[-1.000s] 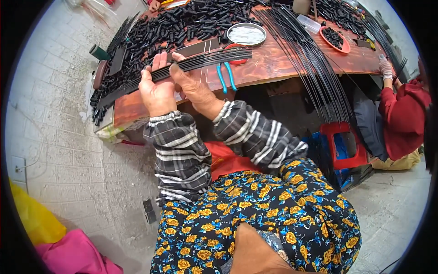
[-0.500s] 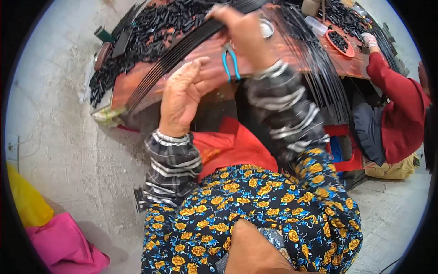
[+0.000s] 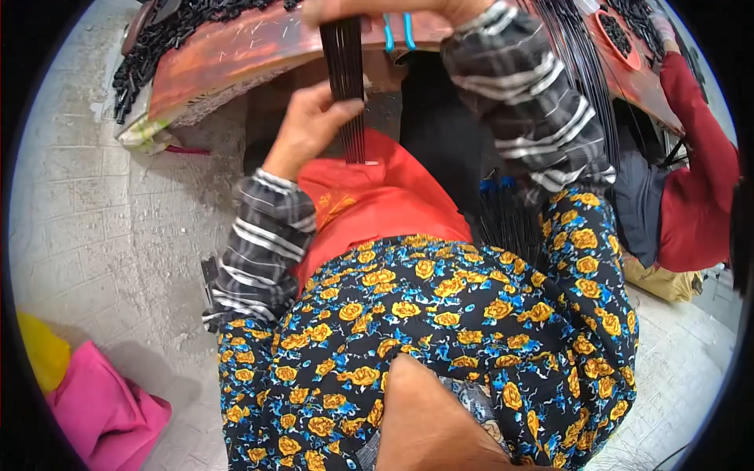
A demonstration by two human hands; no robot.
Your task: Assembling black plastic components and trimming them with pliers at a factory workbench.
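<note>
Black, floral-printed cloth covers the person's lap (image 3: 440, 314), and just beyond it lies a red cloth (image 3: 393, 200). Over the far part of that cloth is the near end of a bundle of thin black rods (image 3: 343, 63), with a small whitish bit at its tip; whether it touches the cloth cannot be told. The bundle's long axis runs near to far, the near end pointing at the person and leaning a little right; how steeply it slopes is unclear. The left hand (image 3: 306, 129) comes from the left, its thumb across the rods midway along; its fingers are partly hidden, so whether it grips or only steadies cannot be told. The right hand (image 3: 393, 8) is closed over the far end, probably bearing the weight and keeping the rods together while the left hand guides them lower down.

Beyond, along the near edge of the reddish table (image 3: 236, 59), blue-handled pliers (image 3: 389, 35) lie with handles toward the person, seemingly for easy reach. Short black pieces (image 3: 212, 12) are heaped at the far left. Farther right, longer black rods (image 3: 577, 63) overhang the edge, perhaps so their ends are easily grasped.
</note>
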